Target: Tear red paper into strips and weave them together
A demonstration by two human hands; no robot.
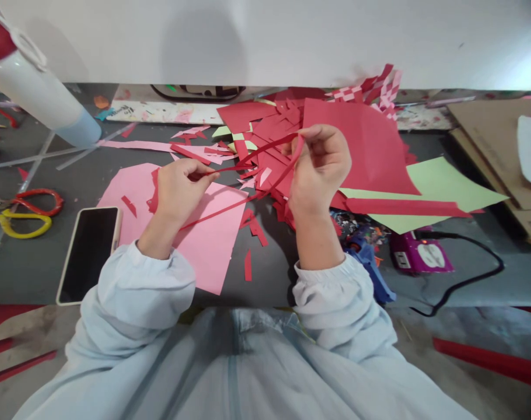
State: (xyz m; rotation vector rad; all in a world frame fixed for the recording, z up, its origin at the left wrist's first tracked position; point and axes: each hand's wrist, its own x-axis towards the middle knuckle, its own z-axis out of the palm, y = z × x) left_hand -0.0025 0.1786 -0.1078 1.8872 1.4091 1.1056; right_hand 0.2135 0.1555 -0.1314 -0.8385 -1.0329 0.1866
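Both of my hands pinch one long, narrow red paper strip (261, 153) above the table. My left hand (181, 182) grips it between thumb and fingertips, over a pink paper sheet (217, 245). Higher and to the right, my right hand (320, 169) is closed on the strip where it bends over. From that bend, a second length of red strip slants down leftward across the pink sheet and passes behind my left wrist. Beyond my hands lies a pile of red paper scraps (269, 125), with a large red sheet (357, 146) beside it.
At left are a phone (88, 251), scissors (33, 204) and a white bottle (51, 87). To the right, green paper (444, 181), a blue glue gun (373, 268), a purple box (418, 254) with a black cable, and cardboard (488, 134). A white panel (292, 41) closes off the back.
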